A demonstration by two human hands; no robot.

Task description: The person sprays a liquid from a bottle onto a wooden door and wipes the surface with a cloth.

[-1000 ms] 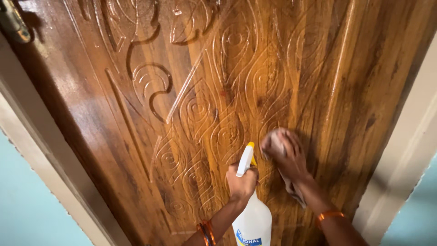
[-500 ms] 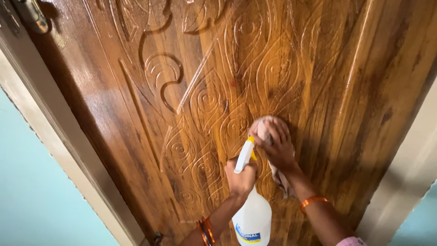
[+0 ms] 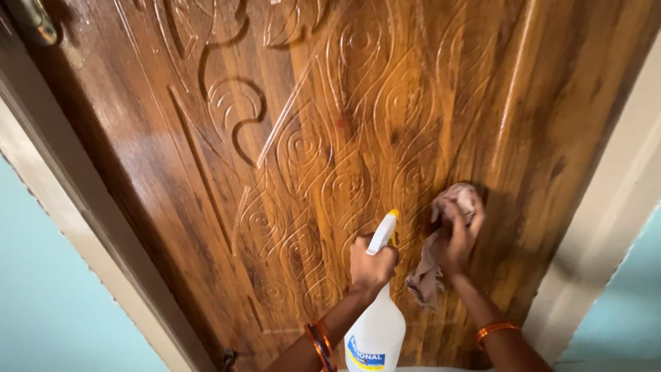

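My left hand [image 3: 370, 267] grips the neck of a white spray bottle [image 3: 375, 331] with a white and yellow nozzle, held upright close to a carved, glossy brown wooden door [image 3: 289, 138]. My right hand [image 3: 454, 238] presses a crumpled pinkish-grey cloth [image 3: 430, 272] against the door's lower right part; a loose end of the cloth hangs below the hand. Orange bangles sit on both wrists.
A cream door frame [image 3: 606, 220] runs down the right side and another strip [image 3: 76, 227] down the left, with pale teal wall beyond both. A metal door fitting [image 3: 34, 24] shows at the top left. A small latch sits near the door's bottom edge [image 3: 226, 358].
My right hand with the cloth has slid to the right and slightly down across the door. The left hand and bottle have shifted a little downward.
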